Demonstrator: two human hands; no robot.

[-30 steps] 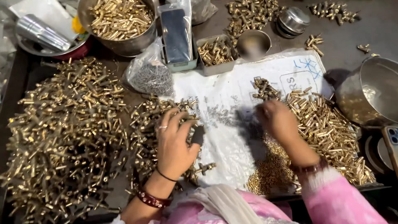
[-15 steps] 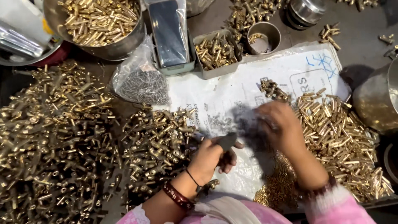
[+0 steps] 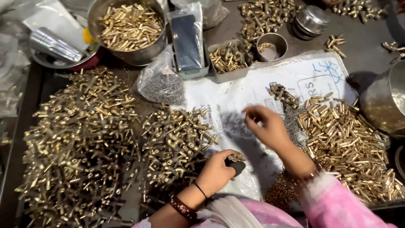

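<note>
Left hand [image 3: 217, 171] closed around a small dark block [image 3: 237, 165] with a brass piece on top, held low over the white printed sheet [image 3: 253, 88], apparently to steady it as a seat for assembly. Right hand [image 3: 265, 126] hovers over a scatter of tiny grey pins [image 3: 234, 124], fingers narrowed to pinch; whether one is gripped cannot be told. Brass tubes [image 3: 346, 143] heaped right, T-shaped brass parts [image 3: 80, 143] heaped left, likely sorted by stage. Brass is bright and yellow.

Left hand [image 3: 217, 171]: forearm raised from the lower edge, fingers curled closed in a loose fist, bangle and thread at wrist. Right hand [image 3: 263, 126]: arm extended forward, pink sleeve, fingers pinched together, pointing left.
</note>
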